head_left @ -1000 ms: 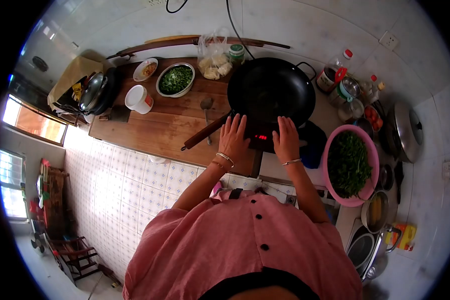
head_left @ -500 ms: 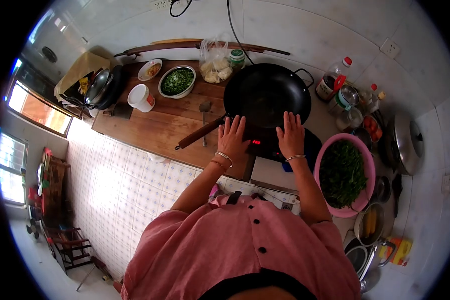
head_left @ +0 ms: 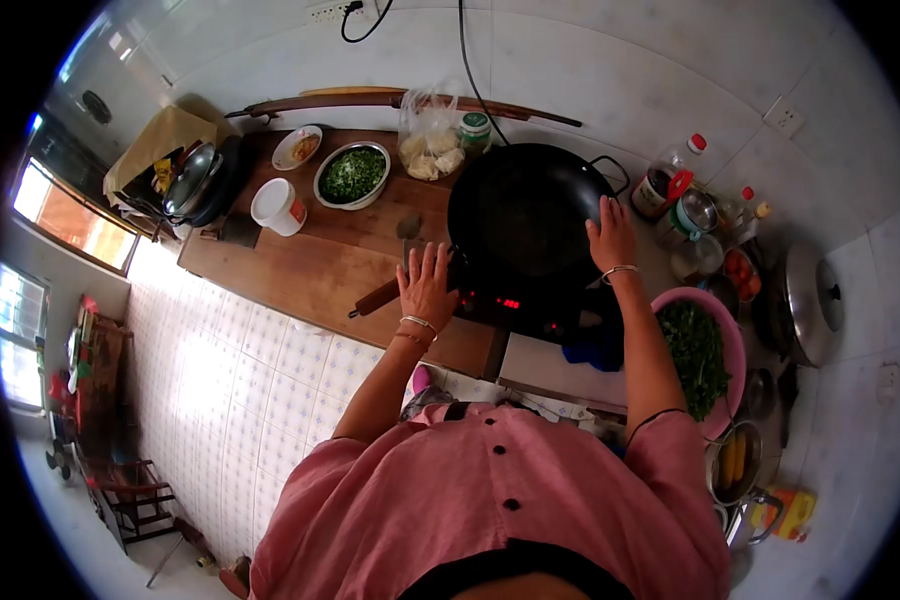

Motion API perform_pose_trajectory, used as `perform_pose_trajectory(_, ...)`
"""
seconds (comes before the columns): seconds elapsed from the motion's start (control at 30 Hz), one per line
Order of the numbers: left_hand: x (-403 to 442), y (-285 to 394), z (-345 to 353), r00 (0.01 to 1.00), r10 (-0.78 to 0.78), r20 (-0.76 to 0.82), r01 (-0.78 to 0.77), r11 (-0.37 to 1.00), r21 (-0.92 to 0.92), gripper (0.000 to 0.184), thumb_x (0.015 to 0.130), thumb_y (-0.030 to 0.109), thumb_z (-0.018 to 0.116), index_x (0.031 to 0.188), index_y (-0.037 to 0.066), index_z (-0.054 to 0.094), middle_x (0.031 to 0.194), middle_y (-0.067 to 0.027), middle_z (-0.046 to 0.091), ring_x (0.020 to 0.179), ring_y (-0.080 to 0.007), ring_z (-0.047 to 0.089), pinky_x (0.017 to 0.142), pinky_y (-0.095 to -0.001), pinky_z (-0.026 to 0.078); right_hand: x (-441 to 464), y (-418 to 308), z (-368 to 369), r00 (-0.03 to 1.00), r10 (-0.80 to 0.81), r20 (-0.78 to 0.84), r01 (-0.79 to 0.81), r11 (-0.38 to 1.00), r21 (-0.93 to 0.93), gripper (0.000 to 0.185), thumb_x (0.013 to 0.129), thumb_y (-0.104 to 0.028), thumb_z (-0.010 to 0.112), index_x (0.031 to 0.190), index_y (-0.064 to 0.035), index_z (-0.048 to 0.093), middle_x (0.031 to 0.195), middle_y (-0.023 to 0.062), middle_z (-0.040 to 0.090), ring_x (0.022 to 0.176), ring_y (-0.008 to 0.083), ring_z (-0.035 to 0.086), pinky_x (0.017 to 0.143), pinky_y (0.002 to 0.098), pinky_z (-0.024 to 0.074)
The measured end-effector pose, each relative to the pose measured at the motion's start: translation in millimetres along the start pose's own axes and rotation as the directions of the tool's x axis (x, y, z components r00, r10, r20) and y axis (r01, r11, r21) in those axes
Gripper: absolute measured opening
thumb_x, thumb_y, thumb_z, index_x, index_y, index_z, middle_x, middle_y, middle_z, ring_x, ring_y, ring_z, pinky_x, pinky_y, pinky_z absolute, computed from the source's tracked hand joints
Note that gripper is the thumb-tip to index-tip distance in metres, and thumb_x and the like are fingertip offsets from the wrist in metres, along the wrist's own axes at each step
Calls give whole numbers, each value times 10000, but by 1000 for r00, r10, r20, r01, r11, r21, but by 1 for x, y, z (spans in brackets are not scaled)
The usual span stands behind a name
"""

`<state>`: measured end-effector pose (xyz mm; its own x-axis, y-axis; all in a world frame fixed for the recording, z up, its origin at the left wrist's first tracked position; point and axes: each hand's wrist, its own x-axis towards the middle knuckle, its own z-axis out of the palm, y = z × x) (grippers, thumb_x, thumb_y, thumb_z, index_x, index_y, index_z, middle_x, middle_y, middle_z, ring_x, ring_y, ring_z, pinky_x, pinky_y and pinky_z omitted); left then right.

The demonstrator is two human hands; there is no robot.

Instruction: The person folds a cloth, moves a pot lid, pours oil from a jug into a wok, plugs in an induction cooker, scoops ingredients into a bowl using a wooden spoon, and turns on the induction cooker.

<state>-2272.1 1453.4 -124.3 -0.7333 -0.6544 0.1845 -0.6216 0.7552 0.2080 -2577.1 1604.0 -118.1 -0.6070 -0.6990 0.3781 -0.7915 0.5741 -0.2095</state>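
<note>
A black wok [head_left: 530,210] sits on an induction cooker [head_left: 535,318] whose red display is lit. My left hand [head_left: 429,286] is spread flat above the wok's wooden handle [head_left: 373,299], fingers pointing away from me. It covers part of the handle, and I cannot tell whether it touches it. Over the right edge of the wok, my right hand [head_left: 612,238] is held out with its fingers stretched, holding nothing. A ladle [head_left: 409,226] lies on the wooden board left of the wok, its stem mostly hidden by my left hand.
On the wooden counter [head_left: 320,255] stand a bowl of chopped greens [head_left: 352,175], a white tub [head_left: 279,207], a small bowl [head_left: 297,148] and a bag of dough pieces [head_left: 431,150]. Right are bottles [head_left: 660,185], a pink basin [head_left: 732,365] of leafy greens and a pot lid [head_left: 808,305].
My hands have moved apart: the left shifted left over the wok handle, the right moved right to the wok's edge. More of the cooker's lit panel shows between them.
</note>
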Motion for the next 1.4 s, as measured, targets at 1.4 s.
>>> perform_pose_trajectory(1.4, 128, -62, 7, 971, 238, -25, -233, 964, 126, 310, 754, 163, 636, 1047, 172, 532, 931, -30, 600, 948, -239, 555, 811, -403, 403, 68, 109, 68, 897, 363, 254, -381, 924, 23, 660, 908, -414, 402, 1374, 27, 247, 1444, 212, 219, 1331, 356, 220, 1089, 415, 215)
